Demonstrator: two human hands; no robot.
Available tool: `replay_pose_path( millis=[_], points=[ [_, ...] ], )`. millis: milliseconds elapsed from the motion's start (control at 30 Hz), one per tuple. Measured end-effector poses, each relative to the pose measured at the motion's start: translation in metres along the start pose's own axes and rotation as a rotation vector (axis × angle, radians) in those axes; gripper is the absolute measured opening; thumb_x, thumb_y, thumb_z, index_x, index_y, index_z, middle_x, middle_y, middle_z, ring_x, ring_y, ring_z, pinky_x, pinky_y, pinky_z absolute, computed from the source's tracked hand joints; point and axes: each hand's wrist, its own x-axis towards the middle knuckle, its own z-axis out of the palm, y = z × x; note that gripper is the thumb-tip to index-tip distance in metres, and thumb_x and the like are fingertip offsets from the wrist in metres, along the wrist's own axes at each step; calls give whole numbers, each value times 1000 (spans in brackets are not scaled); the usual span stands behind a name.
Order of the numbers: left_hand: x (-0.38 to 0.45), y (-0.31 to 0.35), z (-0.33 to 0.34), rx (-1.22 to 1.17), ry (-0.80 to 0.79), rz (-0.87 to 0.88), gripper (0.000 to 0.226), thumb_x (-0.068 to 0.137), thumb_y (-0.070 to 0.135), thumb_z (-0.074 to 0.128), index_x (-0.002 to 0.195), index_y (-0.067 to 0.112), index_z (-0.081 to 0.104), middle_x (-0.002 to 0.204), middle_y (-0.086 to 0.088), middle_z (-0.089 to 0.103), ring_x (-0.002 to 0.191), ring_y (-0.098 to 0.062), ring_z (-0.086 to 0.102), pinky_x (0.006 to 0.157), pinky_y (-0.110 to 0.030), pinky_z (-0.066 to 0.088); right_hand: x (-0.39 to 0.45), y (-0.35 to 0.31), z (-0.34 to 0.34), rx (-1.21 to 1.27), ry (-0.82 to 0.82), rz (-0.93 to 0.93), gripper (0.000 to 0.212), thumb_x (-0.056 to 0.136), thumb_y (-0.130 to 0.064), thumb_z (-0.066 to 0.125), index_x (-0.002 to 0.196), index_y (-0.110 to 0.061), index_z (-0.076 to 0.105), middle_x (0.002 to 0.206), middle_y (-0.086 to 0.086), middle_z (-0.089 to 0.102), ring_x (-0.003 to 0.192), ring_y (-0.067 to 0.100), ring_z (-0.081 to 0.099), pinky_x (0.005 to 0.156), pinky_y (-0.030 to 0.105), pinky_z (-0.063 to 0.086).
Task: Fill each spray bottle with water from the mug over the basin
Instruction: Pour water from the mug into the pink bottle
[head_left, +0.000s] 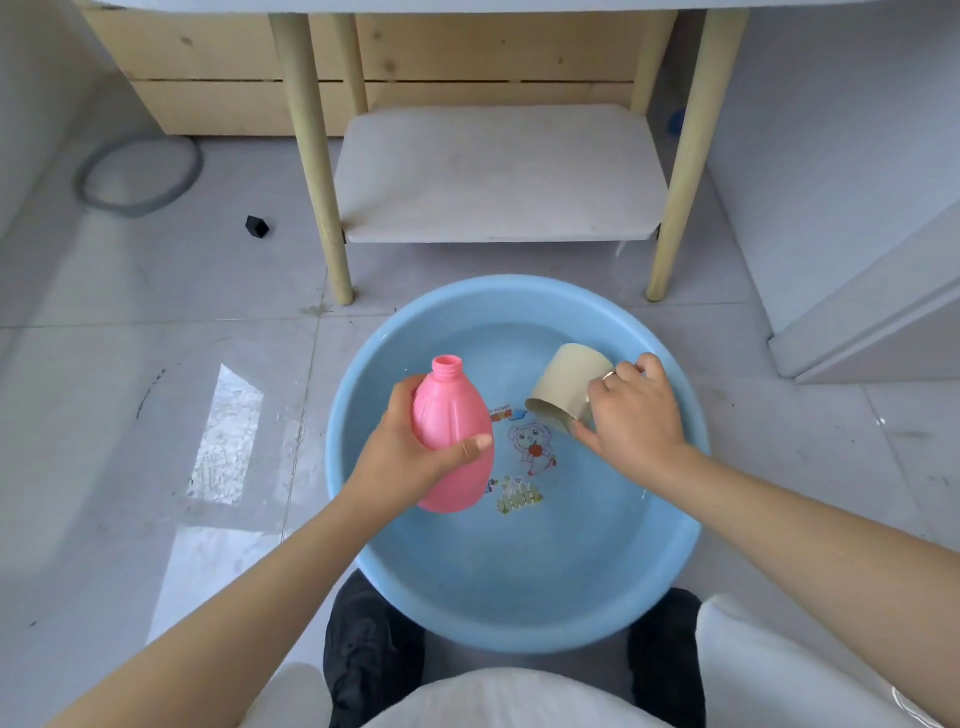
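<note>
Left hand (415, 457) clamps uncapped pink bottle (454, 431) upright over basin (353, 364); right hand (631, 415) clamps tilted mug (563, 384), likely scooping to pour.

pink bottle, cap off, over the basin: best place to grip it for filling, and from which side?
Grip the pink bottle round its wide belly, from the left, as the left hand does now. The body tapers to a narrow open neck, which must stay clear for the mug that the right hand holds over the basin.
</note>
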Motion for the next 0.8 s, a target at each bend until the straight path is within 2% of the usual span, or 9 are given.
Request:
replay_pose_path(
  millis=[100,200,267,367,467,567,667,733,800],
  points=[
    [1,-1,3,37,11,-8,77,65,37,84,122,38,32,114,10,51,101,-16,55,71,-24,43,1,-3,3,-38,-87,-35,43,63,-42,78,55,-6,57,50,7,56,58,26,53,76,36,26],
    [2,-4,5,48,21,-9,79,63,34,86,117,38,28,119,6,49,102,-16,53,74,-24,40,0,-8,5,-36,-158,-71,40,86,-50,52,76,-12,58,74,3,64,81,23,52,85,33,19],
    [3,-6,6,57,24,-13,81,63,34,87,115,39,26,122,5,47,104,-17,52,76,-25,40,1,-8,5,51,-178,-15,40,87,-53,45,76,-16,55,73,-1,59,80,20,44,84,32,18],
    [4,-10,6,75,29,-11,85,60,35,88,117,40,25,126,6,45,106,-17,52,77,-26,40,3,-6,6,173,-239,99,42,83,-56,47,66,-19,58,59,-4,51,73,18,43,80,32,21],
    [4,-11,7,62,28,9,87,58,34,89,120,43,29,127,8,45,107,-16,52,77,-27,42,11,0,-3,331,-368,262,50,81,-57,50,52,-18,41,52,-2,45,62,22,46,75,33,23],
    [4,-10,8,91,21,38,85,58,31,89,119,45,32,123,10,42,104,-14,51,80,-26,41,14,8,-11,669,-490,486,45,78,-54,58,54,-16,53,60,0,54,65,20,52,74,34,33],
    [6,-9,11,153,-1,43,86,58,31,89,125,38,37,121,9,40,101,-13,49,81,-25,39,11,13,-11,1014,-501,659,37,67,-51,67,58,-15,63,77,2,69,84,21,63,79,35,46],
    [7,-9,13,158,-16,49,87,57,30,90,127,36,38,121,8,41,101,-13,50,81,-25,39,8,12,-17,1116,-462,686,37,66,-47,69,52,-15,56,67,0,62,76,23,59,71,33,42],
    [8,-9,16,146,-25,63,87,57,29,90,126,36,38,123,6,45,101,-13,51,79,-25,41,5,11,-25,1210,-421,693,42,70,-41,69,49,-14,43,60,3,44,65,24,42,64,32,30]
  ],
)
